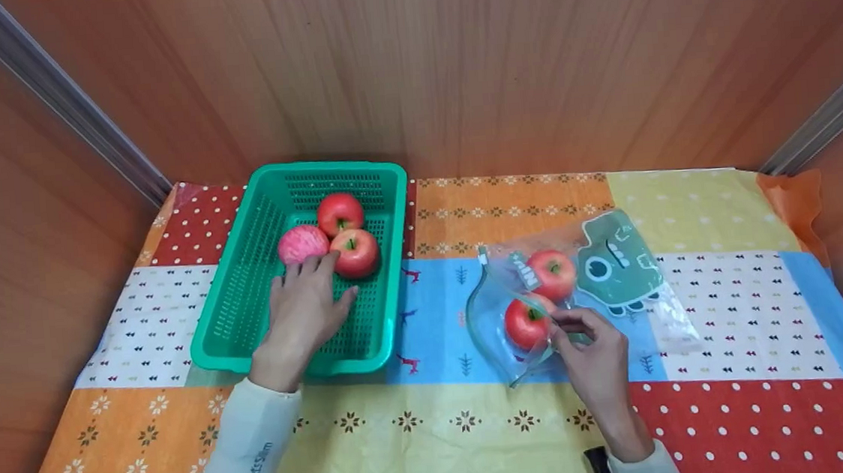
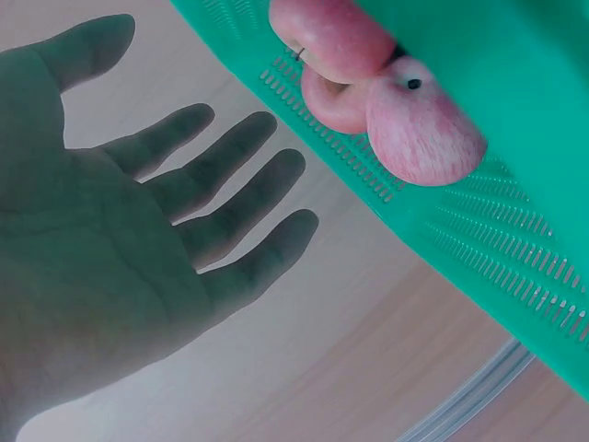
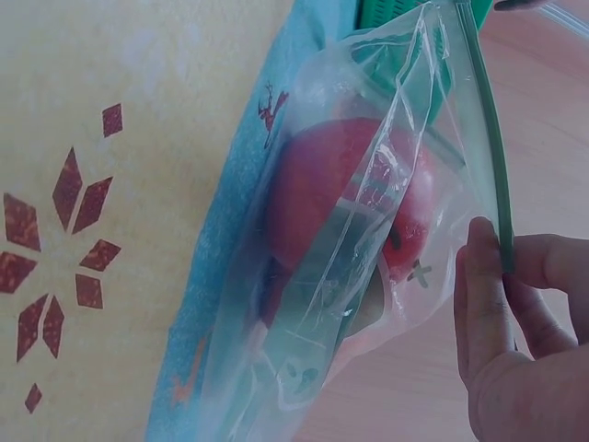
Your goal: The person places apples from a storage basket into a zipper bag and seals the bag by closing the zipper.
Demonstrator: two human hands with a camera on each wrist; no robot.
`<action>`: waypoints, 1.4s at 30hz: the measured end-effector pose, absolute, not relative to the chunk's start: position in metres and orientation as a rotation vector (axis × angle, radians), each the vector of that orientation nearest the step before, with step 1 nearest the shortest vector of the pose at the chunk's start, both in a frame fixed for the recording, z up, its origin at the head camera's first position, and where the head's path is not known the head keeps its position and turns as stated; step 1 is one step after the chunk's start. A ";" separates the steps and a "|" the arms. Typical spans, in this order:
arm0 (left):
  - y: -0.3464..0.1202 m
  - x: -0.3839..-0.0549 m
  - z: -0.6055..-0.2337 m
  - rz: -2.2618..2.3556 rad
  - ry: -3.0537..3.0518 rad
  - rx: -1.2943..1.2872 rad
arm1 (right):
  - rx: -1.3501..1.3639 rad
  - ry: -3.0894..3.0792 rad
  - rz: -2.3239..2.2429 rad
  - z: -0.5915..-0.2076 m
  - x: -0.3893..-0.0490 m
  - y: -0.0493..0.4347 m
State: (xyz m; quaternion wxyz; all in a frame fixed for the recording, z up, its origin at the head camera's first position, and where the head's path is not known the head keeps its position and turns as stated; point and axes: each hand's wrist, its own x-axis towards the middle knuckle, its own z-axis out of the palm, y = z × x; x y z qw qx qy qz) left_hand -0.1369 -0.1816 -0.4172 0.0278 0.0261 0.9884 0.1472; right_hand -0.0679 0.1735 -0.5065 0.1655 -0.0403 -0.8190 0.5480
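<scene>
My left hand (image 1: pixel 308 305) reaches over the green basket (image 1: pixel 203 314), fingers spread. In the head view its fingertips overlap the near edges of a pink striped apple (image 1: pixel 301 242) and a red apple (image 1: pixel 356 254). Another red apple (image 1: pixel 340 213) lies behind those two. The left wrist view shows the palm (image 2: pixel 101 249) with nothing in it. My right hand (image 1: pixel 596 347) pinches the green zip edge of a clear zip bag (image 3: pixel 502 184) between thumb and fingers. The bag's mouth gapes toward the basket. Two red apples (image 1: pixel 554 274) are inside the bag.
A patchwork-patterned tablecloth (image 1: pixel 424 454) covers the table. Wood-grain panels (image 1: pixel 453 68) enclose the back and both sides, with metal strips (image 1: pixel 56 92) at the corners. The bag's far part, with a green cartoon print (image 1: pixel 616 266), lies flat on the cloth.
</scene>
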 end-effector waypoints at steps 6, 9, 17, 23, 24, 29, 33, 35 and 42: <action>-0.188 -0.145 -0.415 0.419 3.000 0.096 | -0.128 -2.352 1.574 -0.505 -0.067 0.174; -0.191 -0.150 -0.414 0.409 2.979 0.098 | -0.128 -2.361 1.563 -0.506 -0.068 0.174; -0.194 -0.163 -0.418 0.360 2.923 0.106 | -0.124 -2.375 1.573 -0.505 -0.068 0.175; -0.195 -0.171 -0.424 0.300 2.924 0.143 | -0.130 -2.384 1.585 -0.506 -0.068 0.176; -0.195 -0.173 -0.425 0.287 2.924 0.147 | -0.128 -2.379 1.580 -0.506 -0.068 0.175; -0.193 -0.178 -0.428 0.236 2.929 0.174 | -0.105 -2.370 1.548 -0.507 -0.069 0.175; -0.191 -0.182 -0.429 0.224 2.924 0.191 | -0.096 -2.385 1.544 -0.506 -0.068 0.176; -0.190 -0.184 -0.430 0.224 2.915 0.198 | -0.095 -2.390 1.547 -0.506 -0.068 0.176; -0.187 -0.193 -0.432 0.207 2.888 0.224 | -0.098 -2.399 1.554 -0.507 -0.067 0.176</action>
